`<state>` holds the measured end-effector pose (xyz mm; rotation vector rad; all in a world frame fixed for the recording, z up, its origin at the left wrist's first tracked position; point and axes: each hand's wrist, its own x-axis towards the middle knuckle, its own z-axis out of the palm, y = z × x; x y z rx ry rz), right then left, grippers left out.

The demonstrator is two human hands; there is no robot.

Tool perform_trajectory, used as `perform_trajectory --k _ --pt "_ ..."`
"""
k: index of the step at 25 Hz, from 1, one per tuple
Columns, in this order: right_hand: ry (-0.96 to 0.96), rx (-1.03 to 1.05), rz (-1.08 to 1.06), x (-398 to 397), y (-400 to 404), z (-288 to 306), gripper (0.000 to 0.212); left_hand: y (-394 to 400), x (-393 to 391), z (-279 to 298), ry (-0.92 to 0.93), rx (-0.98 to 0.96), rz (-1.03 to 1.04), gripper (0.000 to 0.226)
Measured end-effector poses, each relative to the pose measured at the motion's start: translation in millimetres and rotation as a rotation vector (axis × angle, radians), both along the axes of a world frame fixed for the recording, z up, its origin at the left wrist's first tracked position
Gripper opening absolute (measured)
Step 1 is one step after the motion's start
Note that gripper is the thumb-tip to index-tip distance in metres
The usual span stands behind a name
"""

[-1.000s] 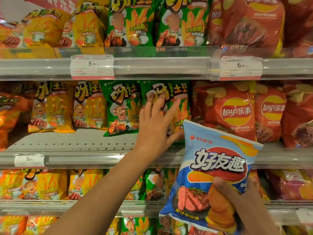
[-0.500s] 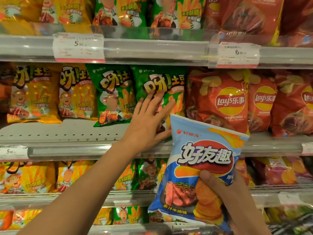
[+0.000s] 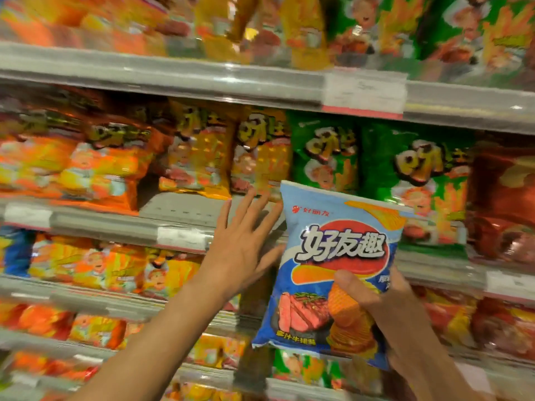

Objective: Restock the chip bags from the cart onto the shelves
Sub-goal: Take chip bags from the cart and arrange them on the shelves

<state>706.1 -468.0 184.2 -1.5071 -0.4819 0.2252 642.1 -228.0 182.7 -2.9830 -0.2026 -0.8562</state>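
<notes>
My right hand [image 3: 385,308] grips a blue chip bag [image 3: 333,264] by its lower right part, thumb on its front, and holds it upright in front of the shelves. My left hand [image 3: 240,244] is spread with straight fingers just left of the bag, in front of the middle shelf's edge [image 3: 121,224]; whether it touches the shelf I cannot tell. Green chip bags [image 3: 324,157] stand on the middle shelf behind the blue bag, with yellow bags [image 3: 199,157] to their left. The picture is blurred by motion.
Orange bags [image 3: 95,166] fill the shelf's left end and red bags [image 3: 503,204] its right end. A bare strip of shelf [image 3: 185,204] lies in front of the yellow bags. Further full shelves run above [image 3: 162,79] and below [image 3: 86,296].
The view has swung left and the shelves now slide right in the picture. My left hand has come off the green bag and moved left and down. The blue bag stays in my right hand.
</notes>
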Motion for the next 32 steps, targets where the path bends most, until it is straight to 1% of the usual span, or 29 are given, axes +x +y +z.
perform_trajectory --k 1,3,6,8,10,13,15,17,19,22,24,26,27,28,29,30,31,32 --pt "-0.020 0.013 0.012 -13.8 26.5 4.6 0.045 23.3 -20.1 2.9 -0.002 -0.012 0.009 0.070" --pt "-0.040 0.017 0.098 -41.5 81.7 10.3 0.058 73.4 -61.7 6.6 -0.013 -0.039 0.028 0.070" --pt "0.016 0.067 0.212 -82.9 169.8 17.0 0.084 151.9 -127.9 6.7 -0.035 -0.112 0.085 0.068" --pt "0.030 0.110 0.284 -107.1 226.8 18.7 0.095 203.6 -169.4 3.7 -0.029 -0.112 0.150 0.065" --pt "0.040 0.144 0.384 -129.4 281.4 19.6 0.092 253.6 -205.3 -1.1 -0.018 -0.202 0.233 0.067" --pt "0.022 0.156 0.501 -152.3 353.5 21.7 0.080 315.3 -244.2 -7.1 -0.063 -0.447 0.284 0.073" --pt "0.019 0.145 0.539 -164.7 400.6 22.8 0.080 352.3 -263.6 -10.3 -0.140 -0.487 0.273 0.074" --pt "0.005 0.142 0.538 -174.6 445.6 25.1 0.084 390.9 -277.5 -11.4 -0.200 -0.441 0.301 0.071" --pt "-0.014 0.154 0.548 -181.9 492.9 28.0 0.088 434.0 -287.1 -12.2 -0.197 -0.355 0.348 0.069" --pt "-0.006 0.218 0.566 -188.3 569.6 34.6 0.087 502.8 -299.8 -15.0 -0.124 -0.214 0.417 0.066" --pt "-0.015 0.228 0.605 -198.3 617.6 45.0 0.083 547.5 -316.4 -13.7 -0.049 -0.200 0.440 0.067" --pt "-0.037 0.245 0.610 -213.2 657.8 51.9 0.080 591.4 -338.8 -9.5 0.027 -0.203 0.449 0.074" --pt "-0.052 0.243 0.589 -221.1 673.1 54.5 0.078 609.5 -348.1 -6.7 0.035 -0.195 0.431 0.074" --pt "-0.071 0.231 0.571 -228.4 686.2 53.8 0.075 623.5 -355.4 -6.5 0.027 -0.188 0.401 0.068" --pt "-0.074 0.229 0.553 -235.5 695.1 50.6 0.069 634.3 -360.3 -7.7 0.022 -0.162 0.368 0.063" --pt "-0.059 0.236 0.530 -239.2 700.5 46.9 0.062 643.5 -361.0 -12.7 -0.003 -0.137 0.315 0.064" --pt "-0.034 0.248 0.516 -240.3 703.2 46.7 0.058 650.3 -359.8 -18.3 -0.071 -0.136 0.244 0.063" --pt "-0.019 0.254 0.526 -241.5 707.0 46.3 0.055 656.1 -358.7 -22.0 -0.173 -0.189 0.175 0.057"
